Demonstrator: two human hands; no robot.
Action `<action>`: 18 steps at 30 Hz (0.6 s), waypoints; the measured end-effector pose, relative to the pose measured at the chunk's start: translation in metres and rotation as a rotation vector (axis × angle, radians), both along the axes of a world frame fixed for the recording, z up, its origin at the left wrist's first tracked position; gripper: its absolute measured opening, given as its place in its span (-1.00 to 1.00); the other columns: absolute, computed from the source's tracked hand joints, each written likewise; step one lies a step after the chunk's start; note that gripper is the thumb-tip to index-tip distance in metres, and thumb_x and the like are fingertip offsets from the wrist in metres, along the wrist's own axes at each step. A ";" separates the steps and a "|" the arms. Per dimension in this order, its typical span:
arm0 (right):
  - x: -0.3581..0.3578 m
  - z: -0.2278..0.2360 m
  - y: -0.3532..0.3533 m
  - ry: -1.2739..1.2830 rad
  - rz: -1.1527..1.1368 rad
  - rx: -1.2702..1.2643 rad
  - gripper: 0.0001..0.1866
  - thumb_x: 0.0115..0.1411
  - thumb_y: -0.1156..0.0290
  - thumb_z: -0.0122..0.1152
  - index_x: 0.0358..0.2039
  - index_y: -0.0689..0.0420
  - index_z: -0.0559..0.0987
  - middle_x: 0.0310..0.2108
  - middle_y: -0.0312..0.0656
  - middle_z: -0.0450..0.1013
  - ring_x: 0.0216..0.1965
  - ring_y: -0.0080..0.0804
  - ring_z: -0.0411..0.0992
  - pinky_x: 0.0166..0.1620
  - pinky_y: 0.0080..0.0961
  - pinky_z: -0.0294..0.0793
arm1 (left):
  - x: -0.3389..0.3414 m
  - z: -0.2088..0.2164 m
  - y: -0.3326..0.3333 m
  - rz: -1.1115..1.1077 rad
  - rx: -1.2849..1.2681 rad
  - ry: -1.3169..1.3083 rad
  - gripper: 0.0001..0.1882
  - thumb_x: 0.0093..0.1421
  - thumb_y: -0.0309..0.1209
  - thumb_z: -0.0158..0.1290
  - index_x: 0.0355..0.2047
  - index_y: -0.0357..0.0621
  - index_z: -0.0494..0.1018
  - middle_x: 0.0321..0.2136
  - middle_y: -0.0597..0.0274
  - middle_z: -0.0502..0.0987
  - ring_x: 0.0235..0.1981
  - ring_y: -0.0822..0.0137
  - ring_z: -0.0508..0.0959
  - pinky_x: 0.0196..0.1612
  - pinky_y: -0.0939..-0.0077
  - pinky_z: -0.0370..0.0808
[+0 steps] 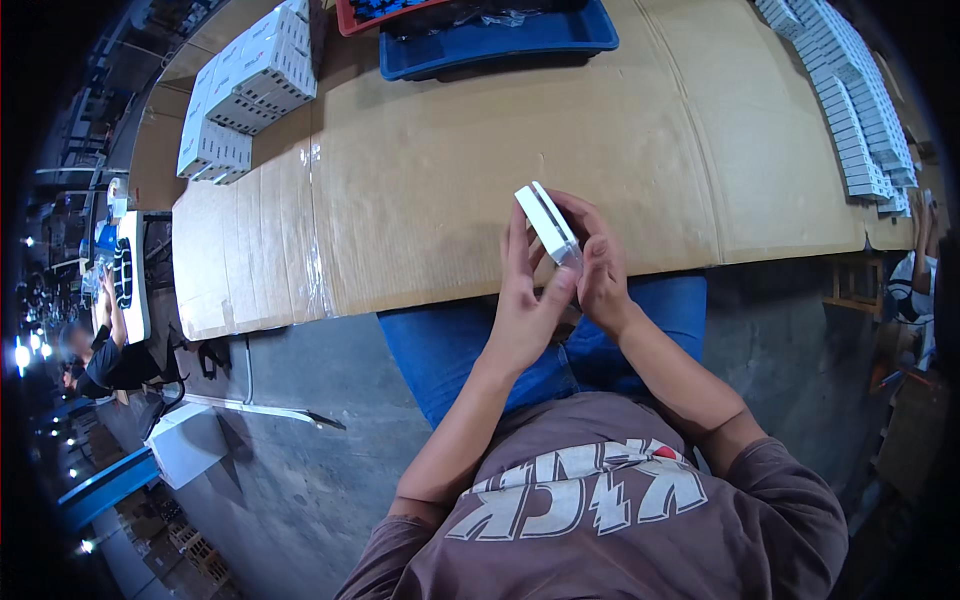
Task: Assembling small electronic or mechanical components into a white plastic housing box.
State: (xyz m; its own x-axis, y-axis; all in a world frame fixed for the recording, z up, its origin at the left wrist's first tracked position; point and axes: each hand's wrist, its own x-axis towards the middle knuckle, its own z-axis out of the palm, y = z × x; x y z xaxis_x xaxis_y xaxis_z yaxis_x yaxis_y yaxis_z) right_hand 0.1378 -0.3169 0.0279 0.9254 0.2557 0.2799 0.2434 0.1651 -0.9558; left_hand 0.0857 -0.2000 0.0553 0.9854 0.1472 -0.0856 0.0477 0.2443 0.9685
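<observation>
Just over the near edge of the cardboard-covered table, both hands hold a small white box [547,226] tilted between them. A dark gap runs along the length of its narrow side. Something clear, like plastic [571,258], shows at the box's near end, by the thumbs; what it is I cannot make out. My left hand [522,305] grips the box from the left, its thumb at the near end. Curled round the right side is my right hand [603,268], some of its fingers hidden behind the box.
Stacked white boxes [250,80] stand at the far left of the table [450,180], and long rows of similar ones [845,100] at the far right. A blue tray [500,62] and a red bin [358,22] sit at the back. Other people [110,350] work at both sides.
</observation>
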 end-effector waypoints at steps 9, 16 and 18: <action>-0.001 -0.008 -0.010 0.123 0.258 0.038 -0.36 0.39 0.27 0.11 0.39 0.33 0.32 0.49 0.04 0.14 0.53 -0.15 0.03 0.49 -0.22 0.05 | 0.011 -0.006 0.017 0.170 -0.333 0.191 -0.35 0.53 0.00 -0.12 0.42 -0.19 0.16 0.20 0.13 0.42 0.23 0.32 0.45 0.26 0.34 0.41; 0.006 -0.015 -0.014 -0.225 0.197 -0.266 -0.34 0.20 0.47 0.20 0.33 0.33 0.39 0.39 0.11 0.30 0.37 0.00 0.34 0.37 -0.25 0.33 | 0.010 -0.027 0.012 0.121 -0.224 0.271 -0.34 0.52 0.12 -0.18 0.37 -0.13 0.21 0.07 0.19 0.46 0.05 0.40 0.48 0.10 0.45 0.46; 0.006 -0.014 -0.015 -0.289 0.175 -0.340 -0.34 0.20 0.47 0.20 0.33 0.33 0.40 0.37 0.11 0.33 0.33 0.01 0.39 0.33 -0.25 0.39 | 0.009 -0.025 0.007 0.131 -0.197 0.288 -0.35 0.52 0.13 -0.18 0.35 -0.13 0.23 0.02 0.23 0.47 -0.03 0.45 0.48 0.00 0.51 0.47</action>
